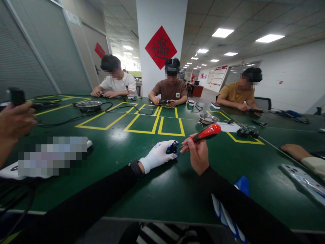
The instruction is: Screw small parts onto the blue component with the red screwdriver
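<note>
My left hand (160, 155), in a white and blue work glove, is closed around a small black part with a shiny metal end (173, 146). It rests close above the green table. My bare right hand (198, 153) grips a screwdriver (207, 133) with a red and black handle, tilted up to the right. The screwdriver's thin shaft points left at the black part; whether its tip touches cannot be made out. Under my right forearm lies a loose blue and white glove (242, 186), partly hidden by the sleeve.
Yellow tape marks the green table (142, 193). Metal bowls (208, 118) stand farther back, with several black parts (248, 131) beside a white paper (228, 127). A phone (302, 179) lies right. Cables run left. Three people sit opposite; other people's hands (15, 122) reach in at both sides.
</note>
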Demonstrator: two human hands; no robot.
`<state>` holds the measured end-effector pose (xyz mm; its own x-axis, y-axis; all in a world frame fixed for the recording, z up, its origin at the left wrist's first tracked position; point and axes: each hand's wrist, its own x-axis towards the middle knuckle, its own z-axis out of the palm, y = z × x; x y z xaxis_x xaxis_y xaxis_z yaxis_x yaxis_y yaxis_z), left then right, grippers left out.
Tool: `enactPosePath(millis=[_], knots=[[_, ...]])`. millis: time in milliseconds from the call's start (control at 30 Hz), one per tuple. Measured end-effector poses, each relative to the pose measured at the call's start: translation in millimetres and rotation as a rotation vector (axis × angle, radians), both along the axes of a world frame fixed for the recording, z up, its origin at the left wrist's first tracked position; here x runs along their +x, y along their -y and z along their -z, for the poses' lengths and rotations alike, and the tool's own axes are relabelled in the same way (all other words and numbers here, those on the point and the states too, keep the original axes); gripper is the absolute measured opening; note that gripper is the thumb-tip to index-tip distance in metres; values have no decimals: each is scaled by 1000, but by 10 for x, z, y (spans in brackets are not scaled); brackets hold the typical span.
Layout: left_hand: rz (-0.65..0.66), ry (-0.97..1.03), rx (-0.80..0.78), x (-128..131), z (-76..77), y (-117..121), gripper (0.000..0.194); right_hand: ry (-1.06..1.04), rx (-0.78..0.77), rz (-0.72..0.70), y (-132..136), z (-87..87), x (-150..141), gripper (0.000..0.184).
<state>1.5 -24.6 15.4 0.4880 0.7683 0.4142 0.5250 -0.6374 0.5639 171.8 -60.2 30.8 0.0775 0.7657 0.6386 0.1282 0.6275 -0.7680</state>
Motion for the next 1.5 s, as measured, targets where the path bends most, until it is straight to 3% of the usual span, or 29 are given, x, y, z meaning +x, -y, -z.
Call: enactPosePath(millis=[367, 533, 733, 800, 933, 1133, 1267, 1400, 1500], knots=[[-16, 53, -82, 6, -26, 30, 33, -43, 5, -3, -9, 15, -1, 17], [-20, 77, -181, 22, -50, 48, 25, -181, -69, -165, 15, -76, -39, 21], [-25, 121, -136, 17, -73, 48, 20, -204, -179, -315, -6, -160, 4, 25], [-43, 110, -137, 15, -76, 50, 20, -112, -165, -273, -2, -189, 27, 28], [-59, 106, -149, 15, -70, 53, 23, 1, 11, -90, 27, -238, 32, 17], [-59, 89, -148, 20, -65, 48, 21, -242, -89, -386, 4, -184, -27, 16], [-72, 67, -131, 15, -79, 56, 21, -150, -59, -293, -10, -163, -2, 28], [-58, 43, -119, 15, -76, 57, 21, 97, 108, -22, -23, -151, 73, 13], [-49, 50, -95, 19, -55, 40, 26, 4, 159, 71, -33, -126, 95, 15]])
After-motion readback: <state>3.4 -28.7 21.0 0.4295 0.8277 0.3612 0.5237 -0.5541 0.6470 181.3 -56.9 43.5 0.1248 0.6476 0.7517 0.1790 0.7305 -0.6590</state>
